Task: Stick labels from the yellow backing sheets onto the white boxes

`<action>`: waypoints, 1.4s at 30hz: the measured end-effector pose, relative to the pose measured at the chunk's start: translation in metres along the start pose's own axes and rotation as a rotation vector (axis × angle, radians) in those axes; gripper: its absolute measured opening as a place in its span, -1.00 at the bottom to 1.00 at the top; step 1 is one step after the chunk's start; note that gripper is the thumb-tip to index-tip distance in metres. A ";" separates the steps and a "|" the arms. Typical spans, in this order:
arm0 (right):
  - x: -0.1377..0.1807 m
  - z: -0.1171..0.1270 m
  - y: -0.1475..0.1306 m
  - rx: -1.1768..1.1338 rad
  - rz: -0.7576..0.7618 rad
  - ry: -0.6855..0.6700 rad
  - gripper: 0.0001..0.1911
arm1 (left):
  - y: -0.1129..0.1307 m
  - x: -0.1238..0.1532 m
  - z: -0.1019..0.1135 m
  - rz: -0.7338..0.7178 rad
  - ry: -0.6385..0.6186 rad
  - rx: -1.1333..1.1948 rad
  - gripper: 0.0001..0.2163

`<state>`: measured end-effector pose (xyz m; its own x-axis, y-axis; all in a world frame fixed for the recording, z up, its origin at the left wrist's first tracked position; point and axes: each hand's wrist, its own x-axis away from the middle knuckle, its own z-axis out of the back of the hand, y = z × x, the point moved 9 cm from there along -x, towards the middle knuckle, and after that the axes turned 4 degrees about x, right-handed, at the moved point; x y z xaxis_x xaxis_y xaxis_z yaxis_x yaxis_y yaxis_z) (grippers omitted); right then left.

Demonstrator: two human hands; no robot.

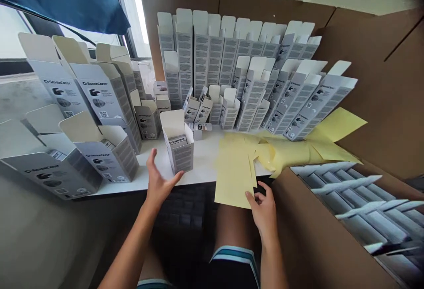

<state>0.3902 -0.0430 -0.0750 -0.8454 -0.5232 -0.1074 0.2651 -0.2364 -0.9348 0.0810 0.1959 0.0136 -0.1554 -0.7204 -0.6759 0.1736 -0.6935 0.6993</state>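
My left hand (159, 184) is open, thumb and fingers spread, just in front of a small white-and-grey carton (183, 158). That carton stands upright with its top flap raised, and a smaller printed SilverCrest pack (178, 140) shows inside it. Between the thumb and fingers of my right hand (264, 206) is the near corner of a yellow paper sheet (232, 180). The sheet reaches past the table's front edge, and its far end overlaps other yellow paper (288, 153) on the table.
Rows of tall open cartons (200, 55) line the back of the white table (205, 165). Larger SilverCrest boxes (99, 90) stand at the left. At the right, a big cardboard box (298, 218) holds packed cartons with white foam-like strips between them.
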 end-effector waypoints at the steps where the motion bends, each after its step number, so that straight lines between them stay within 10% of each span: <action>1: 0.002 -0.002 0.000 -0.140 -0.026 -0.023 -0.12 | 0.015 0.015 0.009 -0.049 0.109 0.018 -0.13; 4: 0.016 -0.009 0.001 -0.478 -0.165 -0.087 0.03 | 0.042 0.079 0.022 -0.045 0.343 0.251 -0.50; 7: 0.047 -0.014 0.004 -0.598 -0.270 -0.130 0.01 | 0.028 0.130 -0.028 0.371 0.031 0.525 -0.71; 11: 0.113 -0.020 0.029 -0.501 -0.306 -0.262 -0.06 | 0.010 0.171 -0.092 0.944 -0.451 0.897 -0.47; 17: 0.187 -0.029 0.070 -0.264 -0.281 -0.642 -0.45 | -0.003 0.154 -0.097 1.119 -0.497 0.819 -0.53; 24: 0.120 -0.037 0.015 -0.389 -0.214 -0.453 -0.50 | 0.024 0.173 -0.078 1.104 -0.588 0.836 -0.59; 42: 0.122 -0.123 -0.079 -0.501 -0.006 -0.976 -0.65 | 0.023 0.137 0.011 0.876 -0.301 0.564 -0.40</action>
<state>0.2091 0.0126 -0.0561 -0.0565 -0.9984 0.0048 -0.1432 0.0033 -0.9897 0.0531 0.0811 -0.0600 -0.4409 -0.8863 0.1416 -0.1196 0.2144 0.9694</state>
